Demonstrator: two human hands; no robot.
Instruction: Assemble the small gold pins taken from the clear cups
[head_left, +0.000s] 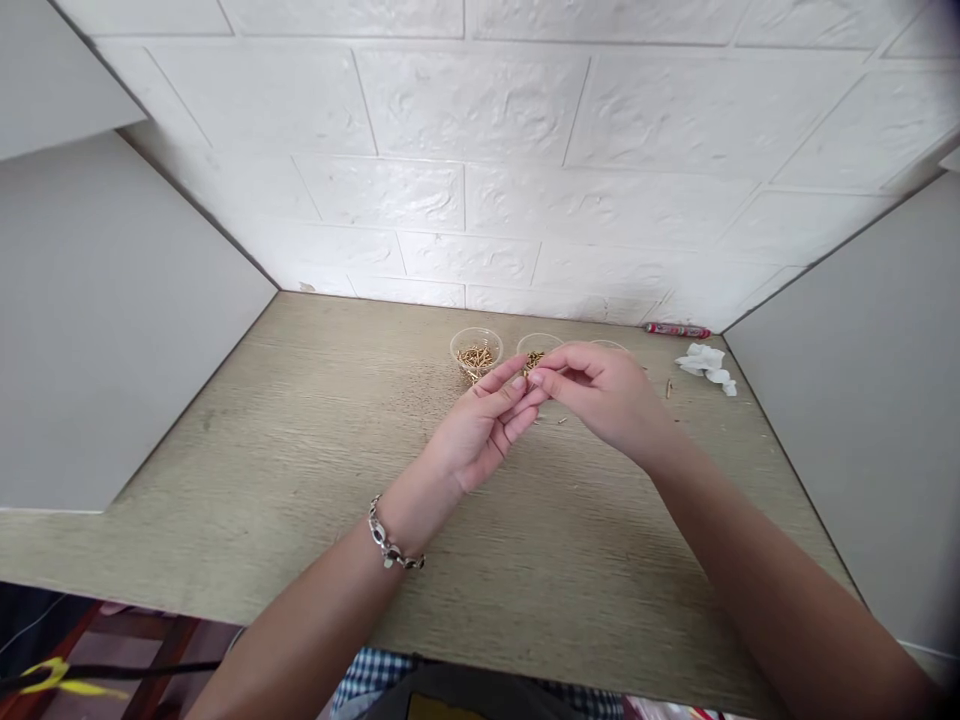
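Observation:
My left hand and my right hand meet at the fingertips over the middle of the table. Both pinch at a small gold-coloured metal piece, mostly hidden by the fingers. Just behind my left hand stands a clear plastic cup with many gold-coloured metal pins in it. A second clear cup, partly covered by my fingers, also holds gold-coloured pieces. Behind my right hand only the rim of a third cup shows; its contents are hidden.
One loose gold-coloured pin lies right of my right hand, near crumpled white tissue. A red patterned tube rests against the white brick-patterned wall. Grey panels border the wooden table on both sides.

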